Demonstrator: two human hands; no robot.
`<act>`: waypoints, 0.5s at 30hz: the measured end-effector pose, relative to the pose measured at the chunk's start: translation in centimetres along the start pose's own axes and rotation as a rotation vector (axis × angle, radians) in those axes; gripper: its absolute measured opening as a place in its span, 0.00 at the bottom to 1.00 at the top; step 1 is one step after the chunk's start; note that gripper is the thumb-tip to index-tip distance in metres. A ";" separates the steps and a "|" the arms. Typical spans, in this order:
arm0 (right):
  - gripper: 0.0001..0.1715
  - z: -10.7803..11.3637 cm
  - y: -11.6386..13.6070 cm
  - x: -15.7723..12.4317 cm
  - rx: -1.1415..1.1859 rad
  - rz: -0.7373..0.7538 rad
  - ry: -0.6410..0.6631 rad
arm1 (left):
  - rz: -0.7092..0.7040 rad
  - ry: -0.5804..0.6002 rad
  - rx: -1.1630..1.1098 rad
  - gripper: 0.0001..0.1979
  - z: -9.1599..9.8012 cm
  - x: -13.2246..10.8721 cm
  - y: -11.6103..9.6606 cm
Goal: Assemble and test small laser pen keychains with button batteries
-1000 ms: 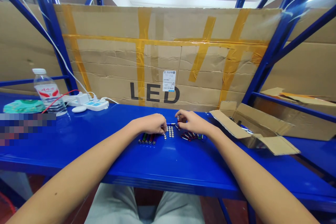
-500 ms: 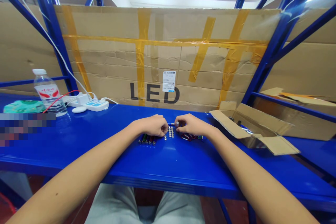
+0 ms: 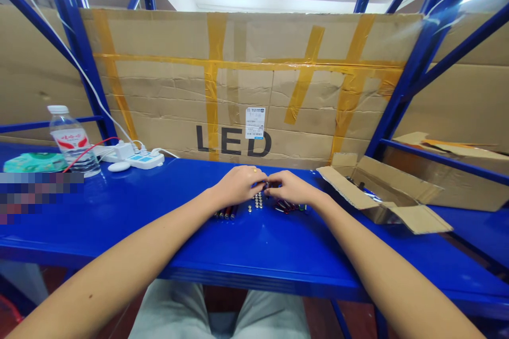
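Note:
My right hand (image 3: 290, 187) is closed in a pinch around a small, dark, metallic cylinder (image 3: 267, 186) held above the table. From the other side my left hand (image 3: 240, 185) reaches in, its curled fingertips meeting at the cylinder; whatever they hold is hidden. Below and between the hands lie small, round, silver button-like pieces (image 3: 259, 202) in short rows, with a single one (image 3: 249, 208) apart. Under my left wrist, several slim dark tubes (image 3: 227, 215) lie side by side, partly covered. A loose pile of red, green and silver metallic tubes (image 3: 287, 206) rests beneath my right hand.
An open cardboard box (image 3: 374, 190) with metallic parts stands on the right of the blue table (image 3: 254, 254). A water bottle (image 3: 73, 140), a green packet (image 3: 35, 162) and a white power strip (image 3: 145, 159) with cables are on the left. A large cardboard panel (image 3: 170, 95) stands behind.
My left hand has moved right and slightly up, from beside the silver pieces to the cylinder. My right hand has stayed nearly in place, still pinching it.

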State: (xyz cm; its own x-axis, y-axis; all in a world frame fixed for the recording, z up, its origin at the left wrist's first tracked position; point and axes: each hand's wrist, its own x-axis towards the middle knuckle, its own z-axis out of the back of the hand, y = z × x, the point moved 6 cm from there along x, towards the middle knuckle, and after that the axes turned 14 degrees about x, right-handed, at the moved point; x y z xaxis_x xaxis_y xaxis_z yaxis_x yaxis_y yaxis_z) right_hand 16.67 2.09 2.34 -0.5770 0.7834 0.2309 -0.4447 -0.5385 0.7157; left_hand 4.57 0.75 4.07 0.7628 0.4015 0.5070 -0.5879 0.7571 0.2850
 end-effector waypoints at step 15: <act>0.16 0.9 -0.4 0.2 -0.140 0.019 -0.066 | -0.081 0.318 -0.089 0.11 -0.4 -0.9 1.1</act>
State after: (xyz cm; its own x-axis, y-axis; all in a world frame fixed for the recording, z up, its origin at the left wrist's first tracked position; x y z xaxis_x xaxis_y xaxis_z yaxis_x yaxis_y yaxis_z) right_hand 17.38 2.73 2.72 -0.5421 0.7890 0.2892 -0.5281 -0.5876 0.6131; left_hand 3.32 1.46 3.64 0.8601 0.4683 0.2023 -0.5068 0.8295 0.2348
